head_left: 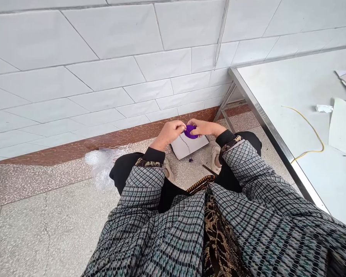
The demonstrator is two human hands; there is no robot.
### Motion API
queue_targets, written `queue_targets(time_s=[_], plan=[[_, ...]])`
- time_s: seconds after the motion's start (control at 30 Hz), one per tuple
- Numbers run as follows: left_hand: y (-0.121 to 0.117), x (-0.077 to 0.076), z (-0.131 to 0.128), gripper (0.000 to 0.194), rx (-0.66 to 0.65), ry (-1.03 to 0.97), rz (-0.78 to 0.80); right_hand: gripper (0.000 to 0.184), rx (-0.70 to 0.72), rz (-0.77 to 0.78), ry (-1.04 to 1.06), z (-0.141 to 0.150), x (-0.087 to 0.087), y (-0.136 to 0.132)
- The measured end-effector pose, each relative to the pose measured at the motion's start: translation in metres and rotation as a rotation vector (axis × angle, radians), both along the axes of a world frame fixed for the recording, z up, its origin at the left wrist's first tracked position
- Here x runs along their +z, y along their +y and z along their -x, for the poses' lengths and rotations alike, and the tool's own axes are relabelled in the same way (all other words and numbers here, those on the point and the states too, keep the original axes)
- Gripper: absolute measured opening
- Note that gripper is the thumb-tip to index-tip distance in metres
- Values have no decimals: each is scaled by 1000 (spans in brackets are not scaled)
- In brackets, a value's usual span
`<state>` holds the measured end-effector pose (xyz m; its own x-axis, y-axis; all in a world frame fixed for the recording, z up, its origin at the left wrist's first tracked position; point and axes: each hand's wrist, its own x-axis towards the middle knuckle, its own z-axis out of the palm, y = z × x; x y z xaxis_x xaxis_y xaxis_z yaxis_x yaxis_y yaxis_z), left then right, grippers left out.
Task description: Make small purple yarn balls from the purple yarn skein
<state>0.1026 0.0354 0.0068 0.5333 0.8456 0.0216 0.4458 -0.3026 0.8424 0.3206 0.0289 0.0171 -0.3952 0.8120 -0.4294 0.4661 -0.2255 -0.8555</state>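
Note:
Between my hands, above the floor, is a small rounded purple bundle that looks like yarn [192,132]. My right hand [204,127] is wrapped round it from the right, thumb lying on its face. At its left edge my left hand [170,133] is closed, thumb and fingertips pinched; a strand there is too fine to make out. A thin dark thread [185,144] runs down below the bundle, over a white board with a dark edge [187,149] on the floor. Close to the board's lower edge lies a small dark purple scrap [190,159].
A metal-edged white table [276,77] stands on the right, with a yellow cord [320,138] and papers [344,123] on it. Clear plastic with white string [103,163] lies on the floor at left. A tiled wall [115,34] rises ahead.

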Motion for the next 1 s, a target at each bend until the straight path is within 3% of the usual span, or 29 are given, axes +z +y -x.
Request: queue_targets(time_s=[0.07, 0.17, 0.27, 0.33, 0.43, 0.53, 0.6, 0.67, 0.73, 0.8, 0.9, 1.0], plan=[[5, -2, 3, 22, 129, -7, -6, 43, 79, 81, 175, -1, 5, -3], [10, -8, 3, 24, 209, -27, 44, 48, 61, 123, 476, -4, 8, -5], [9, -13, -2, 28, 200, -41, 88, 56, -11, 107, 672, -5, 6, -2], [6, -13, -5, 28, 125, -23, 90, 64, -98, 51, 715, -4, 2, 2], [0, -7, -8, 26, -112, 35, 119, 63, -275, -80, 577, 0, -5, 8], [-5, 1, -5, 25, -326, 88, 125, 51, -397, -245, 144, 3, -8, 10], [-4, 4, -2, 26, -307, 71, 97, 48, -335, -234, -94, 3, -8, 8], [-1, 5, 1, 26, -169, 18, 57, 45, -123, -87, -108, 1, -5, 5], [3, 3, 4, 24, -11, -30, 24, 44, 113, 49, 92, -3, -1, 1], [7, 0, 4, 22, 108, -63, 20, 49, 206, 77, 384, -7, 2, -2], [8, -4, 2, 21, 139, -75, 42, 64, 52, 4, 749, -11, 3, -1], [4, -4, -2, 22, -22, -31, 107, 71, -201, -95, 815, -8, -2, 7]])
